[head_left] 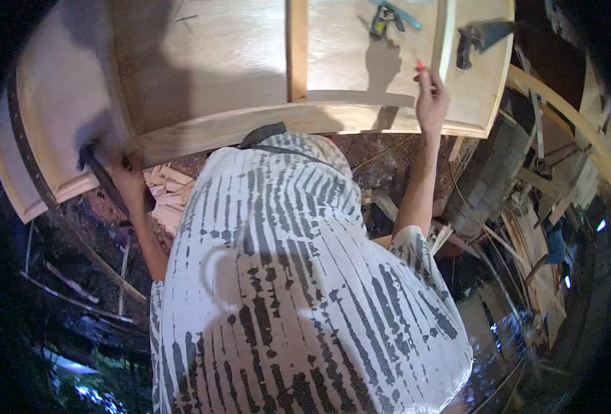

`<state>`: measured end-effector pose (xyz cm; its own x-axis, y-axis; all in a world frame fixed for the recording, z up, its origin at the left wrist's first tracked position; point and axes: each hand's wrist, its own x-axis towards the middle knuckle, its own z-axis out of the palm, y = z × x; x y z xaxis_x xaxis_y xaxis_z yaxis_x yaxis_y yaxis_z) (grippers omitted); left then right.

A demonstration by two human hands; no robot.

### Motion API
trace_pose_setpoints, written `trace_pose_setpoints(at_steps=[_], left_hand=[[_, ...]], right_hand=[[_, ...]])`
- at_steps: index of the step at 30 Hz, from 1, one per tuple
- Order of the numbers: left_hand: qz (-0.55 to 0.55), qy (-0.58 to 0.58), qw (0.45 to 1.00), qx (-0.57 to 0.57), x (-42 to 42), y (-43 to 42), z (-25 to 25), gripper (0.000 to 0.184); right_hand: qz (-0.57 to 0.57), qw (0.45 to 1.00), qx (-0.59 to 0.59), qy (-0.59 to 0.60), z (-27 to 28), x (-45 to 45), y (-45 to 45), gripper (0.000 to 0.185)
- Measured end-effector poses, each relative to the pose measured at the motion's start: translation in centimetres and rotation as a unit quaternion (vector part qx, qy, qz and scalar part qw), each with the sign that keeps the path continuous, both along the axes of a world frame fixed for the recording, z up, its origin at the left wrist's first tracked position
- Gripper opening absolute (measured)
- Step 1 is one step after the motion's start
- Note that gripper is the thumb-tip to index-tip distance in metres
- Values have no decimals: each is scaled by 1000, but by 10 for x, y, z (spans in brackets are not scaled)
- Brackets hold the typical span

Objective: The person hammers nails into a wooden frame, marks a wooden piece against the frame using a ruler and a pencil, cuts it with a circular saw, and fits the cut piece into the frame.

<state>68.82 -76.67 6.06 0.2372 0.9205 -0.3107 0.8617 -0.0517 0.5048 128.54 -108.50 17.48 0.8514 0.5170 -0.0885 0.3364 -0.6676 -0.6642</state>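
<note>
My left hand (126,169) is in shadow at the left of the wooden panel's front edge, its fingers closed and partly blurred. It is at a dark, hammer-like tool (97,169), whose handle slants down beside my wrist. My right hand (432,103) is raised over the right part of the panel. Its fingers pinch a small, slim tool with a red part (419,65); its exact kind is too small to make out. The pale wooden panel (229,55) has raised strips and a curved front rail (250,124).
A handsaw (481,41) lies on the panel's right end. Near the top are a yellow-and-black tool (380,26) and a bluish strip (403,15). Wood offcuts (171,193) lie below the front edge. Boards and sticks (533,255) clutter the ground at right.
</note>
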Motion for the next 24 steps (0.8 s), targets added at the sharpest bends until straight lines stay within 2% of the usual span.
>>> trace_pose_setpoints(at_steps=[2,5,8,11,14,16,17,18,19,20,21,22,23,24], left_hand=[[9,14,999,32,-2,-1,-4,52],[-26,30,999,5,-8,6,-4,50],[-28,50,998,-17,0,6,14,51],[-30,7,999,20,-10,6,-7,48],[-17,27,998,60,8,0,15,44],[-18,39,999,23,17,2,27,44],[-6,20,1000,8,17,1,23,44],[-2,23,1000,11,17,0,25,43],[3,26,1000,15,18,0,28,43],[-4,34,999,40,20,-1,28,43],[-10,44,997,65,23,-1,29,44],[-11,48,995,83,27,-2,32,44],[-11,51,994,100,32,-3,36,45],[24,16,998,53,51,-3,57,46]], right_hand=[[-16,997,31,-66,11,24,-23,28],[-56,993,100,-31,26,34,-42,29],[-98,987,123,42,48,-1,-20,31],[-92,974,154,135,27,-11,-16,28],[-79,941,189,268,3,-34,-3,24],[-2,949,132,285,-17,-56,15,24],[77,967,33,241,-24,-65,22,23],[86,961,41,258,-26,-80,34,23],[212,967,-82,116,-21,-97,49,27],[325,925,-194,-40,-12,-114,65,33],[306,918,-250,33,-1,-125,78,44],[314,918,-238,40,1,-130,85,44],[345,892,-291,30,-1,-128,87,46],[372,862,-345,17,0,-127,91,48]])
